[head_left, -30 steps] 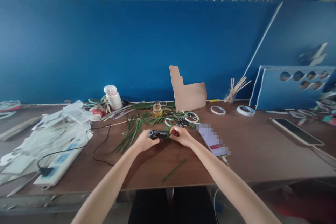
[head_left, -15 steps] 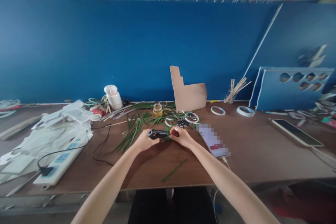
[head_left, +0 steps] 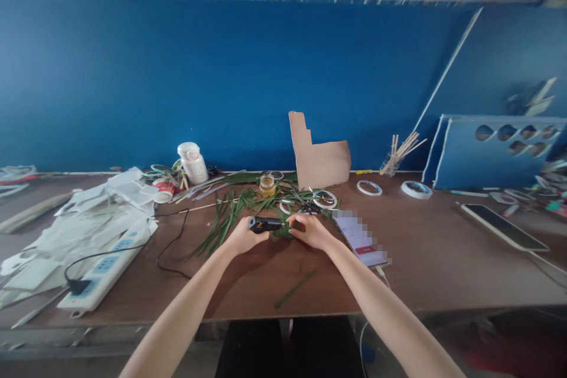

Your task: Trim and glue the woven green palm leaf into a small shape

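My left hand (head_left: 244, 237) grips a small black hand tool (head_left: 264, 224), likely a glue gun, at the middle of the wooden table (head_left: 425, 260). My right hand (head_left: 311, 231) rests on a folded green leaf piece (head_left: 282, 233), its fingers pressed against it, right next to the tool's front end. Long green leaf strips (head_left: 221, 224) lie spread behind and to the left of my hands. Black-handled scissors (head_left: 306, 205) sit among the leaves just above my right hand.
A phone (head_left: 359, 241) with a blurred screen lies right of my right hand. Farther back stand a jar of amber liquid (head_left: 267, 185), a white bottle (head_left: 193, 163), tape rolls (head_left: 416, 189) and a cardboard cutout (head_left: 319, 153). Papers and a power strip (head_left: 104, 271) lie at left.
The whole scene has shifted slightly down in view as my head moved. My right hand's fingers have shifted a little on the leaf; the left hand and tool stay nearly still.
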`<state>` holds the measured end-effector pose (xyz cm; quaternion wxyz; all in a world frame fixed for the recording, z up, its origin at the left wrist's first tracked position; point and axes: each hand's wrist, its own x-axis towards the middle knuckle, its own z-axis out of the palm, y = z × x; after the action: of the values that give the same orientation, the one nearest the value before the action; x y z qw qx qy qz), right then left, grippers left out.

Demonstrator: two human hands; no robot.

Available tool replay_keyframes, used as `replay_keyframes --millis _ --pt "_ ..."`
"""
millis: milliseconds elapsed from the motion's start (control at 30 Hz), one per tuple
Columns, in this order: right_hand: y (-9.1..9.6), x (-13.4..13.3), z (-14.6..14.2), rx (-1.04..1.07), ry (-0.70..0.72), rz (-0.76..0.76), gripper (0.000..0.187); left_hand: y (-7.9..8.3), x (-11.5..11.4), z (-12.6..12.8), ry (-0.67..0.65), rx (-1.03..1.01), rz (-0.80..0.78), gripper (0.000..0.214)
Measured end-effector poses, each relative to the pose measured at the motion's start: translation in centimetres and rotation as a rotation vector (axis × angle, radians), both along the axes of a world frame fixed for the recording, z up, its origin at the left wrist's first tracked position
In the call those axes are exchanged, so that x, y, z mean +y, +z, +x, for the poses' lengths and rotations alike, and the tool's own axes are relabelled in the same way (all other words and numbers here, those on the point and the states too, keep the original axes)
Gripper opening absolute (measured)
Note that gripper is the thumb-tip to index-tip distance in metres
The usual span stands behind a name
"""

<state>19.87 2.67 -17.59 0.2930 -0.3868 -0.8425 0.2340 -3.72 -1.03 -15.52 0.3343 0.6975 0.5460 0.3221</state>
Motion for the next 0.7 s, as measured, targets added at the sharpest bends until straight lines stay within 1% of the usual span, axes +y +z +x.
replay_keyframes --millis 67,133,300,367,500,700 --pt "0.0 -0.1 0.0 -0.013 0.03 0.021 0.011 -0.2 0.2 -0.2 0.031 0.009 0.009 0.021" --pt "0.0 -0.1 0.1 -0.033 0.028 0.039 0.013 -0.3 0.4 -0.5 0.092 0.033 0.027 0.019" --pt "-0.1 0.3 0.4 -0.091 -0.028 0.059 0.01 -0.2 0.9 -1.9 0.271 0.098 0.107 0.019" --pt "-0.1 0.4 0.5 -0.1 -0.051 0.065 0.01 0.0 1.1 -2.5 0.324 0.118 0.114 0.02" --pt "0.0 0.3 0.5 -0.12 -0.088 0.1 0.011 0.1 1.4 -2.9 0.35 0.135 0.114 0.023" --pt "0.3 0.0 0.6 -0.206 -0.126 0.125 0.012 0.0 1.7 -2.4 0.4 0.233 0.078 0.022"
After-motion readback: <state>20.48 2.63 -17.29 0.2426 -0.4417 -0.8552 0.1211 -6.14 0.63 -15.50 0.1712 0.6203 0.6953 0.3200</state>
